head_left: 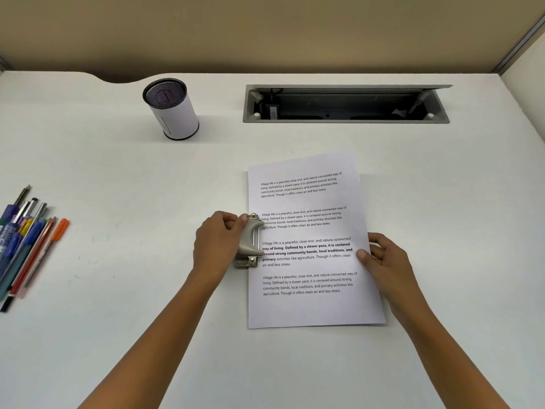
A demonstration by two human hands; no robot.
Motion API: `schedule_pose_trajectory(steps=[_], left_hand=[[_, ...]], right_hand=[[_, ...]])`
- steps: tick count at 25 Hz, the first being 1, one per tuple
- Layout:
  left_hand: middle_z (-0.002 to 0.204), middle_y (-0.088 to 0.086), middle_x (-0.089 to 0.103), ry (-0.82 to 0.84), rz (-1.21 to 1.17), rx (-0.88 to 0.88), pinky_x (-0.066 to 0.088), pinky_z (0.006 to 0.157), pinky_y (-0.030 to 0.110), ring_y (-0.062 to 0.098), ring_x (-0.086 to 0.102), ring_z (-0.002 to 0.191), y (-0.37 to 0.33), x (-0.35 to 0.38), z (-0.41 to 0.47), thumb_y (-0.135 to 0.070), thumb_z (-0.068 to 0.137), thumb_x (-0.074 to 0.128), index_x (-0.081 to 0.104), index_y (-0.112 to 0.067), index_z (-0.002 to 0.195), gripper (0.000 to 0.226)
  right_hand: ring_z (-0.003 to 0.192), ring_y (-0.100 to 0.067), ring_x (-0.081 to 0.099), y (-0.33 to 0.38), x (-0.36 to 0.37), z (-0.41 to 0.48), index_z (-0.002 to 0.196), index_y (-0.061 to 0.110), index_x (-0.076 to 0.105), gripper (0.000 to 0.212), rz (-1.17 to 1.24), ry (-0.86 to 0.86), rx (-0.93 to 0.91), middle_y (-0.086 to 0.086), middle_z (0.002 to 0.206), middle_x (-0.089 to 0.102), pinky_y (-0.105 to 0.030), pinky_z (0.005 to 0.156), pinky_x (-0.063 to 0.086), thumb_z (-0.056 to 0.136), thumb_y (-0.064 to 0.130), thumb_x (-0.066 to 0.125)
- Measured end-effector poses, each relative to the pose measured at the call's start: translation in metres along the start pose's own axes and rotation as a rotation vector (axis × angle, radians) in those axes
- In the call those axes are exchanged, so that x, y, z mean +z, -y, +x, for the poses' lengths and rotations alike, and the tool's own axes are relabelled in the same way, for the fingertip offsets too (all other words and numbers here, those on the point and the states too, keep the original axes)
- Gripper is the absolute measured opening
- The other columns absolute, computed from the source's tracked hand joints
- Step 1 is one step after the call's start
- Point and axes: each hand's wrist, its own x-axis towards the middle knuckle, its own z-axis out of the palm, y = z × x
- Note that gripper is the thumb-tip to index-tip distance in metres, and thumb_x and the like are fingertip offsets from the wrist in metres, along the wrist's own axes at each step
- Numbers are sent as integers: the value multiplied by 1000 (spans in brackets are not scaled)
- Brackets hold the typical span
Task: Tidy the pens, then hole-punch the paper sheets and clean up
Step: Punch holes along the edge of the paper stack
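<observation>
The left hand is gripping the hole punch, its grip curled round the outer side of the handle with the fingertips over the far end. The punch is sitting on the left long edge of the paper sheets, about midway along. Its long axis is running parallel with that edge and its mouth is facing right, so the paper is lying directly right of this grip.

Across the page, the right hand is pinching the opposite long edge, its grip closed with the thumb on top and the fingers curled at the margin. The sheets are lying in the middle of the surface, long axis running from the near edge towards the far edge, slightly skewed.

How deep the paper is sitting in the punch's slot cannot be told. The left hand is probably the one placed for pressing, the right for feeding the sheets leftward.

The pens are lying bundled at the left edge, well apart from the pen cup, which is standing near the far edge beside a cable hatch, no pens showing above its rim.
</observation>
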Motion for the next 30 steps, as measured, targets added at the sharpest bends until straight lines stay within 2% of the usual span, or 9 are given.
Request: schedule_pose_trajectory(steps=[4,8,13,18,21,22,24,27,30], left_hand=[[78,-15,54,-1,-25,-6,41,74,28,16,56,88,0,1,2,-43,89,59,63,-15,102,32],[77,-15,55,13,-39,-14,46,80,32,17,57,90,1,2,2,-44,89,57,62,-14,101,33],[93,-4,58,2,24,-11,38,79,29,18,51,92,-1,5,1,-45,96,42,61,-11,107,41],[91,0,60,37,30,-58,39,77,32,24,56,94,-2,2,1,-49,97,33,61,-11,105,48],[106,6,62,-92,84,75,41,90,40,27,55,103,-9,4,-1,-45,99,31,59,-13,107,44],[115,7,61,-138,91,158,37,100,42,27,54,111,-12,6,0,-42,100,31,58,-13,114,42],[138,4,51,-154,122,314,17,117,41,21,40,133,-17,11,2,-37,101,30,49,-14,133,44],[155,3,28,-109,273,429,-1,120,41,16,11,147,-21,20,6,-40,101,25,31,-13,147,54],[161,4,13,-111,430,489,-6,120,43,17,1,149,-25,30,9,-48,99,19,20,-11,151,63]], right_hand=[[90,-23,72,-1,0,-1,109,24,62,25,7,-2,-5,2,101,75,-49,88,55,92,6,57],[90,-23,72,-2,1,-1,110,23,62,25,12,4,-4,2,102,74,-49,88,55,93,6,56],[90,-20,71,-3,1,-1,110,23,61,25,9,10,-4,4,102,74,-47,88,55,93,5,55],[91,-20,72,-2,0,0,108,23,62,25,13,22,-7,3,102,74,-46,88,55,93,5,55],[91,-20,72,-2,0,0,110,22,61,24,9,23,-7,3,103,74,-46,87,55,93,5,55],[91,-20,72,-2,0,0,111,21,61,24,10,22,-7,3,103,74,-45,87,56,93,5,55],[91,-19,72,-2,0,-1,111,21,61,24,16,20,-6,4,103,74,-44,87,56,93,5,55],[92,-18,71,-1,0,-2,111,22,61,24,26,21,-3,5,103,74,-43,87,56,94,6,56],[93,-18,71,0,0,-3,112,21,61,24,29,22,0,4,104,74,-44,88,55,94,6,55]])
